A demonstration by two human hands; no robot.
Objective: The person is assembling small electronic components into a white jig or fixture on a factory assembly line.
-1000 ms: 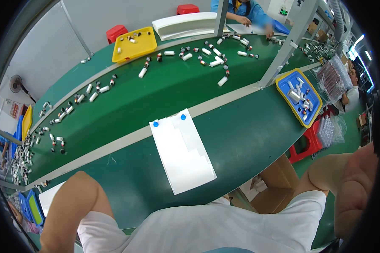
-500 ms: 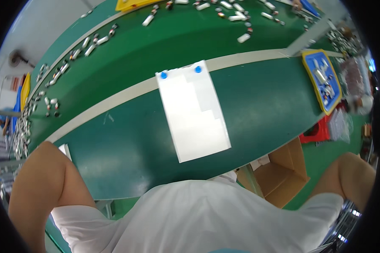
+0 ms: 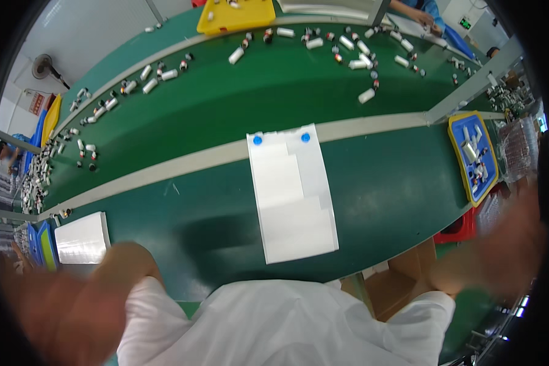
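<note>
My left arm (image 3: 67, 314) is bent at the lower left, smeared by motion and close to the camera. On the other side my right arm (image 3: 494, 253) reaches up along the edge, blurred too. Neither hand shows distinct fingers, and I see nothing held. Between the arms, white paper sheets (image 3: 296, 226) lie overlapping on the green worktable (image 3: 213, 189), with two blue round pins (image 3: 258, 140) at their top. Left of them rests a white booklet-like stack (image 3: 82, 239). Nearest my right arm is a blue tray with a yellow rim (image 3: 452, 143), holding white cylinders and small dark parts.
Beyond a pale rail (image 3: 183, 163), a green belt (image 3: 226, 97) carries several white cylinders with dark ends. A yellow tray (image 3: 241, 21) sits at the far side. A co-worker's blue-sleeved arm (image 3: 430, 12) is at the far right. A cardboard box (image 3: 387, 293) and red stool (image 3: 457, 230) stand below the table's right edge.
My view has shifted, uncovering more of the white stack at left. Both arms have swung and now blur at the sides. The paper sheets stay on the table.
</note>
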